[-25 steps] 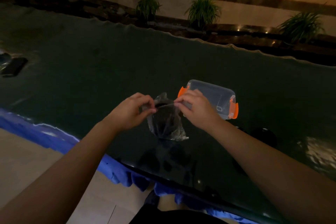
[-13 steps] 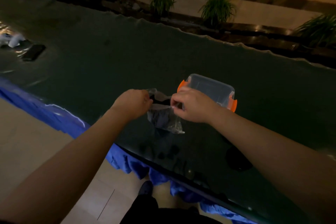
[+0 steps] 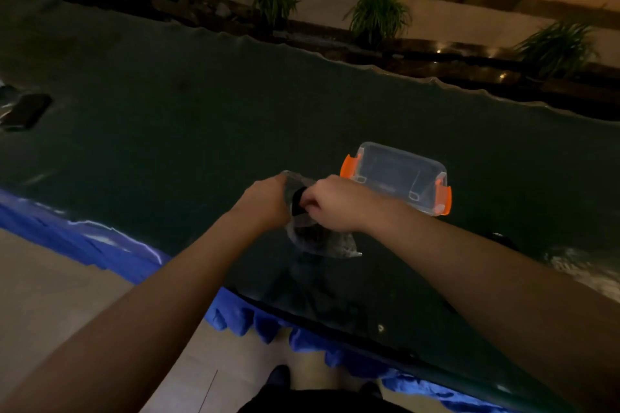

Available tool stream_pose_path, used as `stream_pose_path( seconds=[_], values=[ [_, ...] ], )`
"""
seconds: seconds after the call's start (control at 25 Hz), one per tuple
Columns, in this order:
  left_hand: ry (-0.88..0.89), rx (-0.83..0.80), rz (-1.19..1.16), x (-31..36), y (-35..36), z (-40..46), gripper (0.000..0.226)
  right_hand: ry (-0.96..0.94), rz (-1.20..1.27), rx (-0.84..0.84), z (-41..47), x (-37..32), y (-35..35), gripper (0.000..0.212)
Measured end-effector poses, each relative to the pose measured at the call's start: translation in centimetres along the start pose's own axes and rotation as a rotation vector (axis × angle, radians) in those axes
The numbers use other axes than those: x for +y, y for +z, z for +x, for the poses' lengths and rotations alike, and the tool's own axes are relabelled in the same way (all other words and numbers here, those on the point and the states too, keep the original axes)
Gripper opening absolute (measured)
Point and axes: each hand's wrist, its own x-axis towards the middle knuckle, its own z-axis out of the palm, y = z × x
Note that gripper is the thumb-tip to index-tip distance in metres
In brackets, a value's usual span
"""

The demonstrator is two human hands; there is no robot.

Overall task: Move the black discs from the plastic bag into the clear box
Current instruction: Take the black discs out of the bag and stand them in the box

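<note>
A clear plastic bag with dark discs inside stands on the dark glass table, just in front of me. My left hand grips the bag's left top edge. My right hand is at the bag's mouth, its fingers closed on a black disc that shows between the two hands. The clear box, with orange clips on both ends, sits just behind and to the right of my right hand; it looks empty.
The dark table is wide, with a blue cloth hanging along its near edge. A black phone lies at the far left. Potted plants stand on the floor beyond the far edge.
Both hands pulled the bag's mouth apart. My right hand has gone into the opening and now pinches a black disc at the top of the bag.
</note>
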Motion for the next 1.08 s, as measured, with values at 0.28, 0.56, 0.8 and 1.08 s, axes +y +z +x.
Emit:
stream_pose_path(
  seconds=[0.28,0.56,0.8,1.08],
  values=[
    [0.169,-0.098,-0.099,-1.0,-1.7,0.1,0.111,0.260,-0.132,-0.133,1.7,-0.3,0.2,0.131],
    [0.205,0.062,-0.365,-0.7,0.2,-1.0,0.070,0.283,-0.096,-0.179,-1.0,2.0,1.4,0.155],
    [0.048,0.051,-0.338,-3.4,4.8,1.9,0.071,0.241,0.001,-0.146,-3.5,5.2,2.8,0.155],
    [-0.079,-0.239,-0.629,-0.2,10.0,4.2,0.063,0.266,0.118,-0.104,-6.8,8.0,5.1,0.149]
  ],
)
